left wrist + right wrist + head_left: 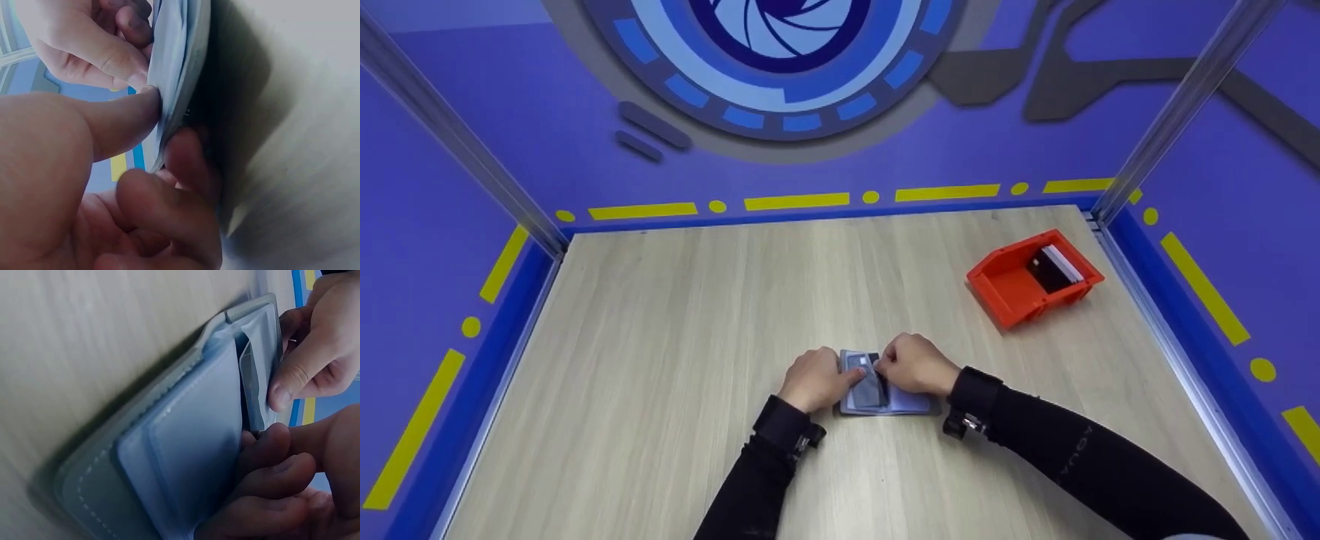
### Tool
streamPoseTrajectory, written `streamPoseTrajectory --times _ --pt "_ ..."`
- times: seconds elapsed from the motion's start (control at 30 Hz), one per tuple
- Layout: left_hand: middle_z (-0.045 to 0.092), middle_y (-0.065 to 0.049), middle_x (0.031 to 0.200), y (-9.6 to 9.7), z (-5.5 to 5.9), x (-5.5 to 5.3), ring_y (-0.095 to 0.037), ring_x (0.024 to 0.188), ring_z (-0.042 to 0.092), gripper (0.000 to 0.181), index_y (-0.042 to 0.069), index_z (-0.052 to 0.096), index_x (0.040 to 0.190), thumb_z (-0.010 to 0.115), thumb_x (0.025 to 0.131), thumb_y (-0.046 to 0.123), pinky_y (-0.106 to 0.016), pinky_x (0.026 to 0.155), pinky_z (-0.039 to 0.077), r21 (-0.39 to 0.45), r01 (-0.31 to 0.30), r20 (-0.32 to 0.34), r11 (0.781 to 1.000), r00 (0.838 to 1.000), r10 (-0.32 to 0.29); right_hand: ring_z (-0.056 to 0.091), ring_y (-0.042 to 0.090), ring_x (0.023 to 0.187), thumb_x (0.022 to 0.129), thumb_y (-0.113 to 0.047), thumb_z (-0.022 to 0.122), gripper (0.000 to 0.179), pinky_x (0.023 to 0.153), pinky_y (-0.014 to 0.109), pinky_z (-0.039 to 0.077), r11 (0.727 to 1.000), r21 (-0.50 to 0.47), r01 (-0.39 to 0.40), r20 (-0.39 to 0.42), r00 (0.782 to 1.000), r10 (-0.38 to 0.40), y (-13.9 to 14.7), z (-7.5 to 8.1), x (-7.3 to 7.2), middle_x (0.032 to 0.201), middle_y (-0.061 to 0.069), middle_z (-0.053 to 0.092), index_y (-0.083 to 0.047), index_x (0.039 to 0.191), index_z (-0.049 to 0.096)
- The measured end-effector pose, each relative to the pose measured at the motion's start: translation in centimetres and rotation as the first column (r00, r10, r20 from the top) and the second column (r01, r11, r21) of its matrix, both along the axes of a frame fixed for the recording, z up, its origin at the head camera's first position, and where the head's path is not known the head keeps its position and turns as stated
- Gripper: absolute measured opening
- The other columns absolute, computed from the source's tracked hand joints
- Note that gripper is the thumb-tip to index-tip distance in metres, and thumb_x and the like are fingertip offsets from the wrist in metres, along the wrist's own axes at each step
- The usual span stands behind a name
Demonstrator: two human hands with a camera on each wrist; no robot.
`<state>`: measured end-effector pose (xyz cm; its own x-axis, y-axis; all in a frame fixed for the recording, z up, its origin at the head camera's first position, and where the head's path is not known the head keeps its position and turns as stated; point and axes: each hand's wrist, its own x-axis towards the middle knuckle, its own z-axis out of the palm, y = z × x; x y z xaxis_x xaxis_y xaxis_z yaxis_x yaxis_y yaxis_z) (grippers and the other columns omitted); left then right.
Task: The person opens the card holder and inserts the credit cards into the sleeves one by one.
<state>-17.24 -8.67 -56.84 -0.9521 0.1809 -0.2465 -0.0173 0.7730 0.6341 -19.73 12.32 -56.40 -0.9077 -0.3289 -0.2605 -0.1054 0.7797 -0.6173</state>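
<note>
An opened grey card holder (911, 403) with stitched edges and clear plastic sleeves (194, 439) lies on the table. My left hand (816, 380) grips its left side. The left thumb (126, 118) presses on the sleeves while the curled fingers (169, 211) reach under the cover. At the middle of the holder, my right hand (915, 364) pinches a thin dark card (874, 358) by the sleeve opening. Most of that card is hidden by the fingers and the sleeve. The right fingers (275, 478) are curled against the sleeve edge in the right wrist view.
An orange-red bin (1009, 292) stands at the back right of the wooden table (682, 322). Inside it are a black flat piece (1046, 270) and white cards (1063, 264). Blue-purple panels (780, 176) with metal posts enclose the table at the back and sides.
</note>
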Motion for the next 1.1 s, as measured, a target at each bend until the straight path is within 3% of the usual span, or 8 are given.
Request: streamPoseTrajectory --times 0.2,0.33,0.5,0.67,0.77,0.9,1.1 --pt "0.042 0.006 0.063 -0.2 0.3 0.0 -0.013 0.053 0.043 0.054 0.02 0.042 0.068 0.074 0.104 0.044 -0.029 0.05 0.032 -0.02 0.042 -0.009 0.999 0.999 -0.042 0.045 0.009 0.055 0.099 -0.015 0.071 0.045 0.057 0.026 0.034 0.999 0.032 -0.013 -0.074 0.997 0.016 -0.4 0.1 0.2 0.054 -0.012 0.043 -0.021 0.056 0.057" --pt "0.044 0.005 0.065 -0.5 0.5 -0.1 -0.014 0.054 0.045 0.051 0.02 0.044 0.069 0.074 0.104 0.042 -0.03 0.051 0.034 -0.015 0.052 0.006 0.999 0.999 -0.051 0.047 0.01 0.057 0.102 -0.019 0.072 0.043 0.058 0.027 0.036 0.998 0.054 -0.027 -0.089 0.996 0.031 -0.7 0.1 0.2 0.056 -0.012 0.047 -0.019 0.059 0.066" --pt "0.047 0.004 0.066 -0.8 0.4 -0.1 -0.014 0.056 0.046 0.05 0.019 0.047 0.07 0.078 0.102 0.042 -0.029 0.052 0.035 0.011 0.043 0.028 0.999 0.999 -0.044 0.048 0.01 0.059 0.101 -0.019 0.077 0.035 0.059 0.027 0.036 0.998 0.038 -0.042 -0.112 0.993 0.046 -0.8 -0.2 0.3 0.06 -0.011 0.053 -0.015 0.066 0.077" --pt "0.045 0.005 0.064 -0.6 0.1 0.1 -0.013 0.055 0.044 0.052 0.019 0.045 0.069 0.08 0.101 0.039 -0.029 0.051 0.033 0.015 0.023 0.003 1.0 1.0 -0.023 0.048 0.008 0.058 0.102 -0.019 0.076 0.034 0.058 0.025 0.035 0.995 0.018 -0.102 -0.093 0.99 0.104 -0.4 -0.2 0.0 0.061 -0.012 0.052 -0.013 0.068 0.076" --pt "0.045 0.005 0.065 -0.4 0.1 0.1 -0.013 0.055 0.045 0.051 0.019 0.046 0.07 0.081 0.1 0.038 -0.029 0.051 0.033 0.012 0.017 0.004 1.0 1.0 -0.017 0.053 0.008 0.063 0.103 -0.018 0.074 0.026 0.06 0.024 0.04 0.991 0.01 -0.134 -0.062 0.989 0.134 0.7 0.4 -0.6 0.068 -0.009 0.062 -0.011 0.079 0.081" --pt "0.048 0.004 0.067 -0.4 0.2 0.0 -0.014 0.057 0.047 0.048 0.018 0.05 0.071 0.082 0.099 0.038 -0.03 0.052 0.034 0.004 0.014 0.008 1.0 1.0 -0.014 0.061 0.011 0.074 0.103 -0.019 0.074 0.017 0.068 0.027 0.048 0.993 0.043 -0.113 -0.064 0.991 0.116 2.4 1.8 -1.9 0.085 -0.001 0.075 -0.009 0.098 0.087" --pt "0.049 0.004 0.067 -0.4 0.1 0.0 -0.014 0.058 0.048 0.046 0.017 0.052 0.072 0.082 0.1 0.039 -0.029 0.053 0.035 -0.006 0.012 0.026 1.0 1.0 -0.012 0.061 0.017 0.078 0.101 -0.025 0.08 0.015 0.071 0.03 0.048 0.986 0.131 -0.104 -0.024 0.994 0.108 4.9 2.9 -3.4 0.085 0.0 0.075 -0.011 0.098 0.086"
